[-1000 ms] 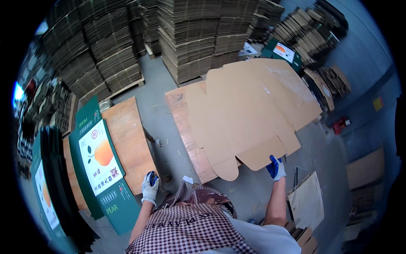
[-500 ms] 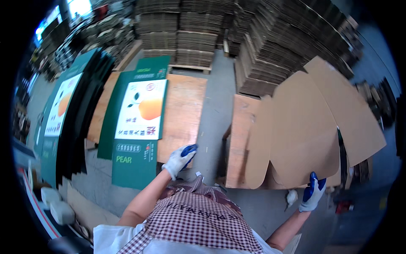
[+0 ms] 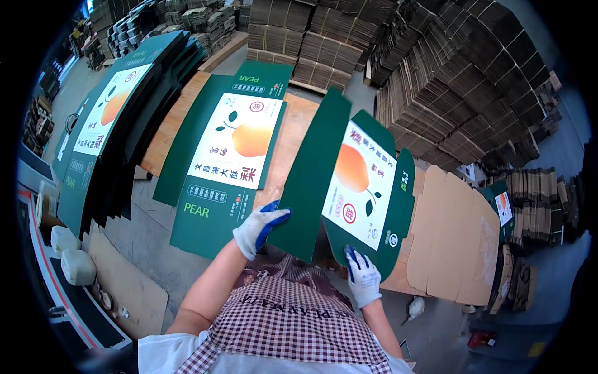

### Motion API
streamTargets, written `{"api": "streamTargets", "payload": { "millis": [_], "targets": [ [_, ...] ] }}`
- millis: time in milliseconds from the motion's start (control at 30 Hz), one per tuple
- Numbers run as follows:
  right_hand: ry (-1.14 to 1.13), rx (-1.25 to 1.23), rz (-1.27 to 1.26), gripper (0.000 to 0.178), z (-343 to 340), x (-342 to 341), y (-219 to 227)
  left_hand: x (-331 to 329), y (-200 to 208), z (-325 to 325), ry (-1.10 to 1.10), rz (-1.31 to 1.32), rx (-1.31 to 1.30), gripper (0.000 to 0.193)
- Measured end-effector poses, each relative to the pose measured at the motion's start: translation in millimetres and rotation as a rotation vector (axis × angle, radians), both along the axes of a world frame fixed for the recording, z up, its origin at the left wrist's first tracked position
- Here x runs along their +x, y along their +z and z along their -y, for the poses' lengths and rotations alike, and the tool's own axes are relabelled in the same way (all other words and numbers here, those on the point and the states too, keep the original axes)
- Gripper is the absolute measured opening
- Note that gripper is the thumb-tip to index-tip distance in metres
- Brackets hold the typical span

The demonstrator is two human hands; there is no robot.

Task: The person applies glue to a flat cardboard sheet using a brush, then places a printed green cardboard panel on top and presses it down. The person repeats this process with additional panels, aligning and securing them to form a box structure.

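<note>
A flat green carton blank (image 3: pixel 367 181) with a pear picture on a white panel is tilted between my two gloved hands, printed side up. My left hand (image 3: pixel 256 229), in a white glove with blue coating, pinches the near corner of its left green flap (image 3: pixel 305 187). At the near edge of the printed part, my right hand (image 3: pixel 362 277) grips with fingers on top; its thumb is hidden. Left of it, a matching green carton blank (image 3: pixel 212 215) lies printed side up on a wooden board (image 3: pixel 298 118).
A brown cardboard sheet (image 3: pixel 455 230) lies on the right-hand board. Several green blanks (image 3: pixel 118 106) lean in a stack at far left. Tall bundles of cardboard (image 3: pixel 461 81) stand behind. White jugs (image 3: pixel 78 265) sit at lower left.
My right hand has swung the blank from the right toward the middle, turning its brown side down and printed side up. My left hand, empty before, has taken its flap.
</note>
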State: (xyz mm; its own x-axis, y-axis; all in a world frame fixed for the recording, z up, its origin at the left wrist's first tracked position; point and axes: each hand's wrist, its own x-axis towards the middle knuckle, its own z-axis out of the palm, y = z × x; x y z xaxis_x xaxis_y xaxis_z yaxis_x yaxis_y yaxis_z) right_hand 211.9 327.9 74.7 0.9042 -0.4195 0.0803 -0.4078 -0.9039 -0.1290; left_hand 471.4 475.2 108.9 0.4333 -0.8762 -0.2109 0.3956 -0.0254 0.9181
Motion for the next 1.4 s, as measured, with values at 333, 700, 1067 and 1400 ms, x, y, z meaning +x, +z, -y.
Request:
{"api": "streamTargets", "payload": {
  "millis": [333,700,1067,1400],
  "targets": [
    [-0.384,0.679,0.117,0.030,-43.6,48.6,7.1,-13.9,-70.0,-15.1,0.078,-0.145,0.115,0.027],
    [-0.575,1.002,0.294,0.032,-70.0,93.6,-67.7,-7.6,-69.0,-36.5,-0.046,-0.096,0.171,0.051],
    [-1.075,1.517,0.817,0.014,-92.4,128.8,-66.2,129.7,-107.6,3.2,-0.169,1.472,0.448,0.059],
    [-1.121,1.426,0.751,0.016,-106.7,127.1,-72.9,142.6,-131.4,37.9,-0.219,1.582,0.720,0.064]
  ]
}}
